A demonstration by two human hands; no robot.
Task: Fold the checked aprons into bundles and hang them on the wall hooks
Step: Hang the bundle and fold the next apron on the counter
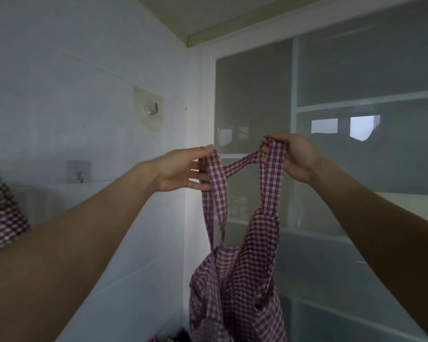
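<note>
We hold the checked apron (235,280) up in the room corner, its body hanging below our hands. Left hand (181,169) pinches one side of the neck strap (216,176), fingers (198,185) mostly straight. Right hand (292,156) grips the other side, fingers curled round it. A copper wall hook (153,108) sits up-left; a silver hook (79,177) lower; another checked apron (3,215) at far left.

Your left hand (183,169) and right hand (292,156) side by side, apron (235,280) hanging below them, upper hook (153,108) up left, lower hook (79,175) farther left, hung apron (3,218) leftmost.
</note>
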